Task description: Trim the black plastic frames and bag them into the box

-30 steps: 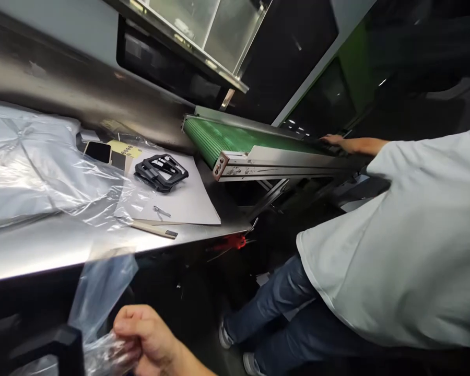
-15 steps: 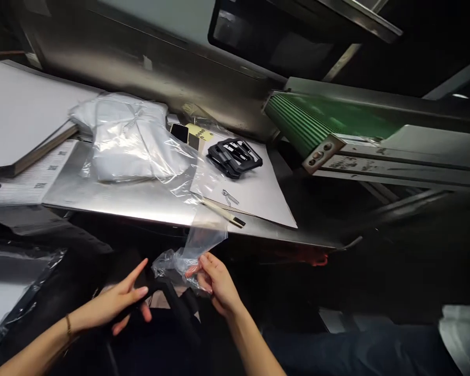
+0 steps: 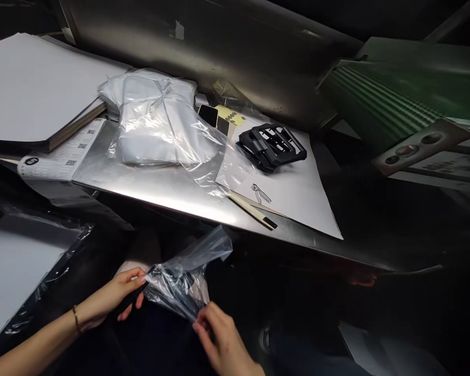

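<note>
In the head view, my left hand point(image 3: 121, 292) is closed on a black plastic part point(image 3: 152, 270), most of it hidden by the hand, the bag and dark surroundings. A clear plastic bag point(image 3: 176, 287) lies over the part's right end, its loose end sticking up to the right. The fingertips of my right hand point(image 3: 221, 331) pinch the bag's lower edge. Beyond my hands, several similar black plastic frames point(image 3: 272, 149) rest on white paper point(image 3: 309, 209). A small nail clipper point(image 3: 260, 193) lies in front of them.
A stack of clear bags point(image 3: 156, 125) covers the middle of the metal table point(image 3: 141, 190). White sheets point(image 3: 43, 89) and a printed label sheet point(image 3: 62, 156) are at left. A cream strip point(image 3: 254, 210) lies near the front edge. A green conveyor point(image 3: 395, 99) stands at right.
My left fingers have closed on the black part. The bag now covers its right end, and my right hand has moved down to the bag's lower edge. The camera view has shifted.
</note>
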The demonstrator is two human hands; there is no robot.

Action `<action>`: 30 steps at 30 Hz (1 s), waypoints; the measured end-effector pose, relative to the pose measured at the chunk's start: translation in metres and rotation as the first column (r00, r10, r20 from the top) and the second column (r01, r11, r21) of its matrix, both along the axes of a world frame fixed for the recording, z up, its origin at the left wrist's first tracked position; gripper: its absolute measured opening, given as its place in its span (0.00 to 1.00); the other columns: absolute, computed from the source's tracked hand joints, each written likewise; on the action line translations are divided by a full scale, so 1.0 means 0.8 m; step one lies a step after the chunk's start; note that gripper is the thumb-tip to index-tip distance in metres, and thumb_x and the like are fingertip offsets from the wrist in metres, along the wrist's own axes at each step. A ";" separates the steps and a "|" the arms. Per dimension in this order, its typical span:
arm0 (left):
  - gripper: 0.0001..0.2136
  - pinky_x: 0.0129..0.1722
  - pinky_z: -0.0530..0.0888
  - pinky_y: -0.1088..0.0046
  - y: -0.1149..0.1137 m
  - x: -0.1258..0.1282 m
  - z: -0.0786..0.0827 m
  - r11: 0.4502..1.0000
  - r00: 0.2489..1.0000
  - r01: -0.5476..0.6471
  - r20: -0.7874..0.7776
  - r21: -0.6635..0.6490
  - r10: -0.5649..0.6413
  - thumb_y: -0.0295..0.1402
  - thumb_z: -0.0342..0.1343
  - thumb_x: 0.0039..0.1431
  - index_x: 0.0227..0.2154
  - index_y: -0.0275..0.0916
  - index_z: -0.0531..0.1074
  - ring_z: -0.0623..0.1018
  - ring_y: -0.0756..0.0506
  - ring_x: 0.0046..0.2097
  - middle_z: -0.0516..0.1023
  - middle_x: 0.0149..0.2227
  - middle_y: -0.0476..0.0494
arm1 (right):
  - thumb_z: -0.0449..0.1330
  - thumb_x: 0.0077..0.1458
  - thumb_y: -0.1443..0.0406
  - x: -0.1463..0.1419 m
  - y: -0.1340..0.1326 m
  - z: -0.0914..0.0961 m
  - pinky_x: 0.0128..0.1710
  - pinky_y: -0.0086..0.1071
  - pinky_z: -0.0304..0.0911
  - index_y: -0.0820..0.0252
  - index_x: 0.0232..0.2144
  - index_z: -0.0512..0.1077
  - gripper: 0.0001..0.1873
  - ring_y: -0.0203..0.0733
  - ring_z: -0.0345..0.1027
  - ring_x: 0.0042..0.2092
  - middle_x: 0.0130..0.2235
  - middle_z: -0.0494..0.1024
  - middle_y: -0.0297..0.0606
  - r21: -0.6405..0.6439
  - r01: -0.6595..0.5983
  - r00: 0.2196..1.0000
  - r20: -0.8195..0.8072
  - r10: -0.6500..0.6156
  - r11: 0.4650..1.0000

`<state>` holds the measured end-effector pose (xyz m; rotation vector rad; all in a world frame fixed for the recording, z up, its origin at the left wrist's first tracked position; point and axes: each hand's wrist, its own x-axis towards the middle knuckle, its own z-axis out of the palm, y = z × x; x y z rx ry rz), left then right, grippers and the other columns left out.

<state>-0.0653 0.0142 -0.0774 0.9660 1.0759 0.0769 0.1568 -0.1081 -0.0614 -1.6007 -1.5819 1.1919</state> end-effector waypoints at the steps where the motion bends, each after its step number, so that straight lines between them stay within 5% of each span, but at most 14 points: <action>1: 0.14 0.12 0.58 0.82 -0.003 -0.004 -0.003 1.000 1.000 -0.007 -0.028 -0.009 0.007 0.43 0.43 0.59 0.31 0.36 0.62 0.62 0.58 0.13 0.69 0.20 0.55 | 0.51 0.56 0.59 -0.017 -0.013 -0.011 0.29 0.30 0.61 0.60 0.30 0.67 0.10 0.32 0.62 0.30 0.30 0.68 0.33 -0.007 -0.031 0.999 -0.010 0.031 0.999; 6: 0.14 0.18 0.64 0.79 0.000 -0.033 -0.022 0.998 0.989 -0.014 -0.147 0.057 0.023 0.41 0.46 0.57 0.27 0.34 0.65 0.67 0.55 0.19 0.68 0.21 0.54 | 0.54 0.53 0.56 -0.082 -0.022 -0.031 0.22 0.25 0.60 0.62 0.24 0.66 0.15 0.28 0.61 0.24 0.24 0.68 0.29 -0.035 -0.079 0.990 -0.120 0.074 0.996; 11: 0.15 0.22 0.63 0.77 0.017 -0.060 -0.028 0.988 0.968 -0.002 -0.247 0.152 0.040 0.40 0.50 0.55 0.21 0.34 0.67 0.66 0.54 0.21 0.65 0.19 0.56 | 0.51 0.57 0.62 -0.058 0.041 -0.009 0.23 0.25 0.61 0.64 0.29 0.67 0.11 0.28 0.62 0.25 0.28 0.68 0.30 -0.068 0.072 0.991 -0.107 -0.079 0.995; 18: 0.18 0.23 0.57 0.76 0.034 -0.039 0.028 0.975 0.966 -0.127 -0.201 0.180 0.163 0.47 0.53 0.48 0.15 0.37 0.66 0.61 0.53 0.21 0.63 0.16 0.54 | 0.50 0.57 0.61 -0.012 0.115 0.030 0.30 0.31 0.60 0.62 0.29 0.66 0.10 0.32 0.62 0.30 0.29 0.67 0.32 0.126 0.202 0.979 -0.066 -0.195 0.971; 22: 0.18 0.32 0.64 0.75 0.008 -0.038 0.047 0.973 0.975 -0.218 -0.058 -0.076 0.214 0.49 0.62 0.34 0.23 0.39 0.74 0.71 0.46 0.31 0.74 0.25 0.47 | 0.50 0.56 0.63 -0.012 0.112 0.059 0.30 0.30 0.60 0.61 0.27 0.66 0.10 0.33 0.62 0.31 0.28 0.66 0.32 0.195 0.180 0.973 -0.179 -0.145 0.964; 24: 0.35 0.32 0.67 0.65 -0.002 -0.036 0.031 0.914 0.962 -0.258 0.002 -0.312 0.273 0.63 0.51 0.29 0.31 0.37 0.74 0.74 0.38 0.34 0.77 0.32 0.38 | 0.53 0.54 0.64 -0.022 0.101 0.064 0.30 0.28 0.60 0.59 0.25 0.68 0.08 0.33 0.64 0.31 0.28 0.68 0.32 0.187 0.082 0.972 -0.231 -0.037 0.979; 26: 0.41 0.31 0.69 0.59 -0.004 -0.026 0.001 0.823 0.938 -0.289 0.030 -0.489 0.346 0.67 0.36 0.35 0.34 0.34 0.72 0.76 0.38 0.32 0.77 0.33 0.34 | 0.56 0.51 0.64 -0.040 0.087 0.058 0.31 0.27 0.61 0.56 0.24 0.70 0.06 0.34 0.66 0.32 0.28 0.71 0.32 0.155 -0.031 0.965 -0.254 0.070 0.987; 30: 0.19 0.31 0.71 0.69 0.005 0.014 -0.063 0.694 0.883 -0.349 0.027 -0.630 0.469 0.46 0.46 0.56 0.32 0.33 0.69 0.74 0.50 0.28 0.75 0.29 0.46 | 0.61 0.46 0.67 -0.085 0.064 0.024 0.34 0.26 0.63 0.52 0.27 0.73 0.04 0.38 0.69 0.37 0.32 0.74 0.30 0.057 -0.099 0.967 -0.232 0.110 0.993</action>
